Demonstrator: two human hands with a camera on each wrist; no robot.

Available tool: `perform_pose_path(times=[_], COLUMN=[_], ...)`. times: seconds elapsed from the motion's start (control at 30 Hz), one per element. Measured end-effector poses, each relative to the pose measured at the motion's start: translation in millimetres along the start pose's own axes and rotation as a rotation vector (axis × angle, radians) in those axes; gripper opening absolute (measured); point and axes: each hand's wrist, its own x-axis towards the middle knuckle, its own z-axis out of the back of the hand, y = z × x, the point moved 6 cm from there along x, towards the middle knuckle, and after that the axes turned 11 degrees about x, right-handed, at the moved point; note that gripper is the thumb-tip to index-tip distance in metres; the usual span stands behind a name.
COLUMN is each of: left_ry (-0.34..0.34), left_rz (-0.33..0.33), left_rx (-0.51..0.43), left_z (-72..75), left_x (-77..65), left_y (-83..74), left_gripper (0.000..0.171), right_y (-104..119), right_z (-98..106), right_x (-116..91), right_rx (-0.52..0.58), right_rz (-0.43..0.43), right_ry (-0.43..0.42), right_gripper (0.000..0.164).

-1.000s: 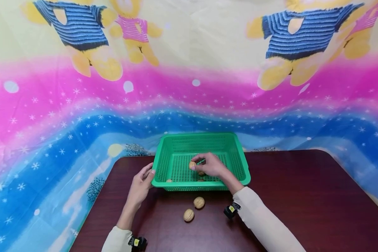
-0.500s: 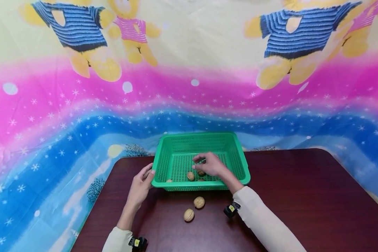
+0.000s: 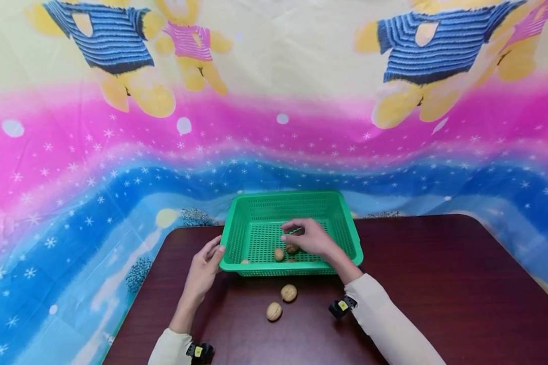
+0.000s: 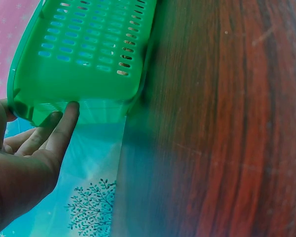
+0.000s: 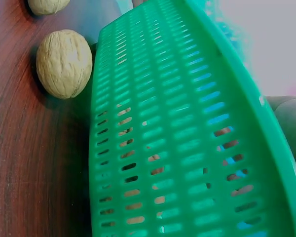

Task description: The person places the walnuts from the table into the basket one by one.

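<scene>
A green plastic basket (image 3: 292, 266) with slotted walls stands at the table's far edge. My left hand (image 3: 202, 271) grips its left front corner, thumb at the rim and fingers against the outer wall, as the left wrist view of the basket (image 4: 34, 81) shows. My right hand (image 3: 311, 238) is over the basket's inside, fingers loosely bent around nothing. Below it a walnut (image 3: 279, 254) and a darker walnut (image 3: 293, 249) lie on the basket floor. Others are partly hidden by the front rim. Two walnuts, one nearer the basket (image 3: 289, 292) and one closer to me (image 3: 274, 311), lie on the table.
The dark red-brown wooden table (image 3: 438, 284) reaches to both sides of the basket. Right behind it hangs a printed cloth (image 3: 274, 126) with bears and snowflakes. Each wrist carries a small black camera, the left camera (image 3: 200, 352) and the right camera (image 3: 342, 306).
My right hand let go of a walnut, which dropped to the basket floor and rolled slightly right. The hand then shifted a little to the right. My left hand stayed on the basket.
</scene>
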Motion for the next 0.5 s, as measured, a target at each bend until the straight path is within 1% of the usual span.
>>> perform_pose_path(times=[0.27,0.5], left_ry=[0.0,0.002], left_rz=[0.0,0.003], left_rx=[-0.006,-0.012], left_z=[0.0,-0.8], left_x=[-0.8,-0.6], left_y=[0.0,-0.1], left_gripper=[0.06,0.06], right_y=[16.1,31.8], right_z=[6.6,6.9], right_x=[-22.3,-43.7], right_rx=[-0.004,0.037], right_rz=[0.065,0.091], right_ry=[0.014,0.02], right_gripper=[0.035,0.036])
